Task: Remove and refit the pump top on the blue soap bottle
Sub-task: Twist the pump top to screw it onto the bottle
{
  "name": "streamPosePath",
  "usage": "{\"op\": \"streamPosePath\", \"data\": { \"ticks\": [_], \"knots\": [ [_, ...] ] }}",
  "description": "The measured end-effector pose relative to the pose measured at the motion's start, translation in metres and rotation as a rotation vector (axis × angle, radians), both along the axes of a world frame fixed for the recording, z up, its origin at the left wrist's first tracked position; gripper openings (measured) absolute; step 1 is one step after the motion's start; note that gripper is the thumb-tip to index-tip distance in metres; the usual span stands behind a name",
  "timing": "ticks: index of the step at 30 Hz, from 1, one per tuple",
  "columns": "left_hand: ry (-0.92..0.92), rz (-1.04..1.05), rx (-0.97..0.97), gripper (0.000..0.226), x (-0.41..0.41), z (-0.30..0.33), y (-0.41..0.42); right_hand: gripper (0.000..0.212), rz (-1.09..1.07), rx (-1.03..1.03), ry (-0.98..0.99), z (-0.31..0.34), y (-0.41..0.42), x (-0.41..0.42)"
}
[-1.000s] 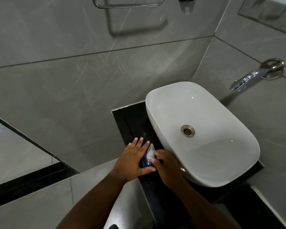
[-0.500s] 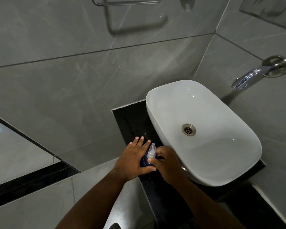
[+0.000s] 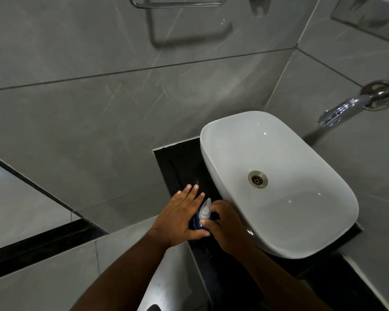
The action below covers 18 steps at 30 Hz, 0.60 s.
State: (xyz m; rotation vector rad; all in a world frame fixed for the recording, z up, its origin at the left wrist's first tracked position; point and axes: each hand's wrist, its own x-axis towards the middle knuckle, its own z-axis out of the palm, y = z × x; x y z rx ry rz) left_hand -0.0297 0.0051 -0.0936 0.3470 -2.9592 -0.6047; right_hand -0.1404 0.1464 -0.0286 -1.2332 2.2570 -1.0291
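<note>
A person's two bare hands work at a blue soap bottle standing on the black counter, just left of a white basin w/ a metal drain. The left hand is pressed against the bottle's left side, fingers straight and spread, pointing away from the camera, thumb curled under the bottle's near side and touching it. The right hand is closed around the neck area from the right, thumb tip laid against the base of the clear pump top; whether the fingers behind are squeezing the collar can't be told, as the hand hides them. The pump top sits on the bottle, nozzle pointing up and away toward the wall; bottle body mostly covered by both hands, only a dark blue strip showing btwn them. Both forearms enter from the bottom edge. A chrome tap juts from the grey tiled wall at upper right, well apart from the hands. A chrome towel rail runs along the top edge, its shadow on the tiles below.
</note>
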Motion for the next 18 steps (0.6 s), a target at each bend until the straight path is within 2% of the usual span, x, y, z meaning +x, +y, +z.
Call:
{"op": "streamPosePath", "data": {
  "ticks": [7, 10, 16, 18],
  "knots": [
    [0.013, 0.015, 0.016, 0.101, -0.002, -0.003, 0.003, 0.027, 0.051, 0.041, -0.07, 0.002, -0.001, -0.006],
    [0.021, 0.034, 0.028, 0.1, -0.001, -0.005, 0.005, 0.019, 0.054, 0.042, -0.05, 0.002, -0.004, -0.007],
    [0.01, 0.043, 0.035, 0.102, -0.001, -0.004, 0.006, 0.017, -0.077, 0.026, -0.024, -0.005, -0.003, 0.003],
    [-0.002, 0.044, 0.024, 0.102, 0.0, -0.003, 0.007, 0.024, -0.076, 0.042, -0.043, -0.002, -0.001, 0.004]
  ]
}}
